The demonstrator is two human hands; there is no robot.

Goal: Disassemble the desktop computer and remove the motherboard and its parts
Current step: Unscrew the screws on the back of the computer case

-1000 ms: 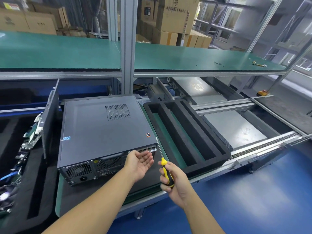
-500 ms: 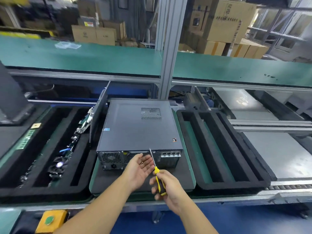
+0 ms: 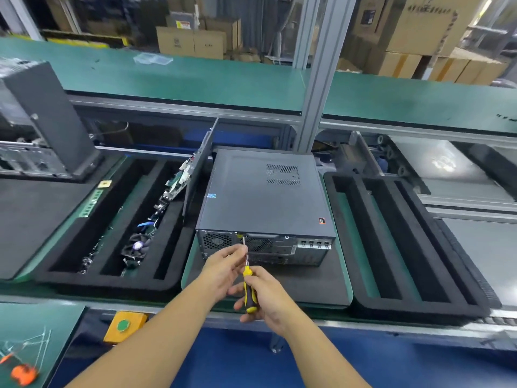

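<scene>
Cardboard boxes [image 3: 193,42] stack up beyond a green shelf [image 3: 195,77] at the far side. On the green desk [image 3: 343,256] the computer [image 3: 265,197] lies flat between two black foam trays [image 3: 112,278], rear panel nearest. Just near of it, the right hand [image 3: 268,301] grips the screwdriver [image 3: 249,292] handle. The left hand [image 3: 223,267] pinches the shaft, whose tip meets the panel's top edge.
</scene>
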